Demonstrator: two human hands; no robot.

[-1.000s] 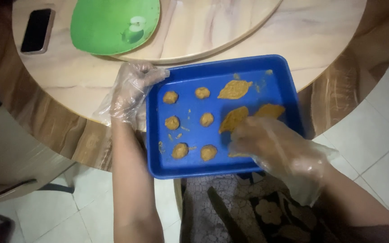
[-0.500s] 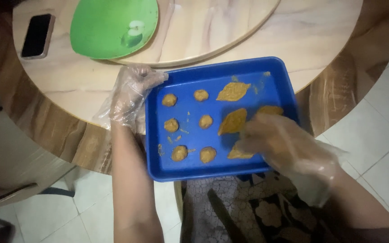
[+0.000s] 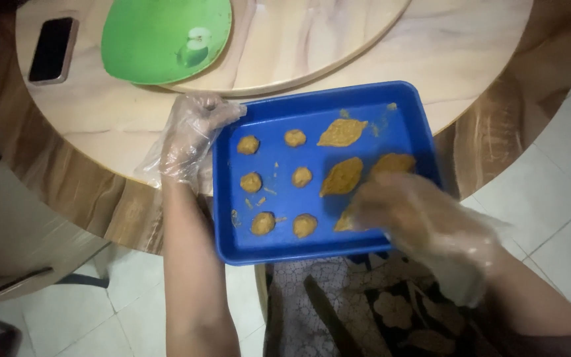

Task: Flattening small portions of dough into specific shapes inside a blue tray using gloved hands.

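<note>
Your left hand (image 3: 190, 135), in a loose clear plastic glove, rests on the pale marble-patterned round tabletop (image 3: 100, 125) with its fingers curled against the left rim of the rectangular blue plastic tray (image 3: 269, 248), steadying it; the tray overhangs the table edge toward you. Your right hand (image 3: 418, 218), also gloved, is blurred over the tray's near right corner; whether its fingers are spread or pinching cannot be told, though it lies on or just above a flat leaf-shaped piece of orange-brown dough (image 3: 346, 221) that peeks out at its left side. Beyond that hand lie three more flattened leaf-shaped pieces (image 3: 342, 132); between your two hands sit six small round orange-brown dough balls (image 3: 301, 176) in two columns, apart from one another, with crumbs scattered among them. Beyond your left hand a round green plate (image 3: 160, 36) rests partly on a raised round wooden turntable (image 3: 312, 39); further left of it lies a dark smartphone (image 3: 52, 49).
</note>
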